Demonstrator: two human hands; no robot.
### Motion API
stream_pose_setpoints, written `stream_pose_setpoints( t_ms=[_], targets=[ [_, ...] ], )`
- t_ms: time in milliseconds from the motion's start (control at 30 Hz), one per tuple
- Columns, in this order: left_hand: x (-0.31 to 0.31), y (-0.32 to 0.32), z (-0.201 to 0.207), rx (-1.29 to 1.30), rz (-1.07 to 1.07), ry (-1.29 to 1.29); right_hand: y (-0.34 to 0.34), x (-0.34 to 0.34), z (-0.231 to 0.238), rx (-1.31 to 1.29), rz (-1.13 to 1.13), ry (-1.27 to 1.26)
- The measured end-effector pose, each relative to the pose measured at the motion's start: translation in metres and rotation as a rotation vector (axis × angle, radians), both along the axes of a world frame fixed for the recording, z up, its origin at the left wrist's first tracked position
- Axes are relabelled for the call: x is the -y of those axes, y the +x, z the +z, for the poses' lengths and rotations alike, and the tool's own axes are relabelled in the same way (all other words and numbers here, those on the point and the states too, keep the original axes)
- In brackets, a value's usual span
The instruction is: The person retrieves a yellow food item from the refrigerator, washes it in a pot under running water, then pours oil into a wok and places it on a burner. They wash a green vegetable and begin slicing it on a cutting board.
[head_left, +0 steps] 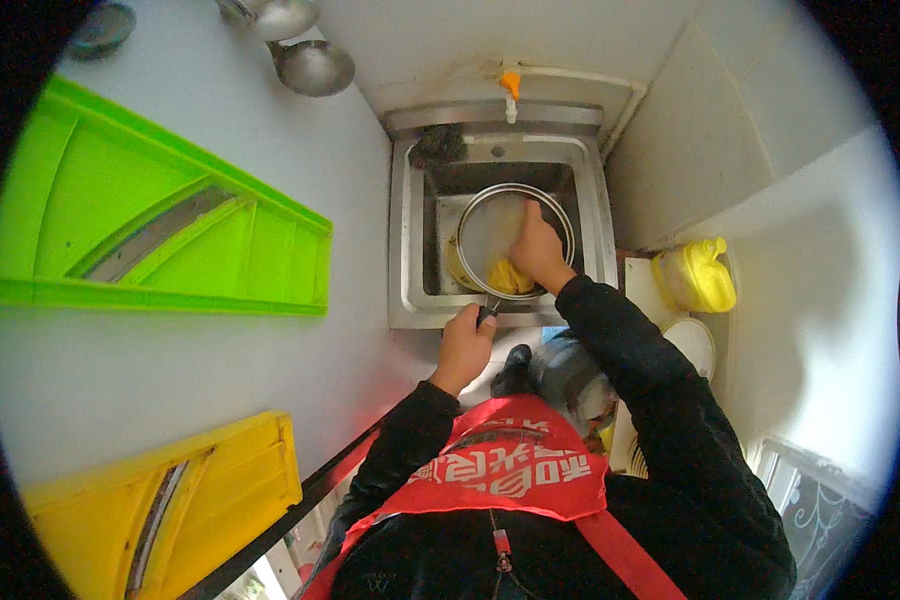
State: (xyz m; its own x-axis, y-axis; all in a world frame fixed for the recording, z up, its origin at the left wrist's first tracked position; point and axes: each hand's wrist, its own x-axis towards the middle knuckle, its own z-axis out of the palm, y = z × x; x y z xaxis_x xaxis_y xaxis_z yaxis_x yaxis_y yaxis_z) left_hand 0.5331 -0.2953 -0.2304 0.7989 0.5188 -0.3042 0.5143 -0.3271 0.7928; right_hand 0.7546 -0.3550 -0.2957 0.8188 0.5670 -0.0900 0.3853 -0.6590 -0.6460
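The left hand (pixel 467 347) grips the dark handle (pixel 487 315), probably the surest hold on the round metal pan (pixel 488 232) at the sink (pixel 402 252), likely stiff, light and slippery if wet; the right hand (pixel 541 248) is inside, its grip unclear.

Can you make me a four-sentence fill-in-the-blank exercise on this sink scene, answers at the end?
1. The black handle of the round, metal-rimmed vessel is in the ____ hand.
2. The right hand, seen within the vessel's rim, comes from a sleeve coloured ____.
3. The plastic jug to the right of the sink is ____.
4. The tap handle beyond the sink is ____.

Missing words: left; black; yellow; orange.
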Motion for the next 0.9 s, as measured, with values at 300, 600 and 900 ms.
stream_pose_setpoints(
  t_ms=[300, 600, 900],
  targets=[
    [0.027, -0.076, -0.012, 0.096, -0.032, 0.017, -0.099, 0.055, 0.059, 0.392, 0.444, -0.214],
    [0.050, -0.157, -0.008, 0.189, -0.293, -0.023, -0.201, 0.123, 0.055, 0.127, 0.310, -0.320],
    [0.062, -0.183, 0.011, -0.081, -0.265, -0.463, -0.268, 0.167, 0.060, 0.222, 0.077, -0.158]
  ],
)
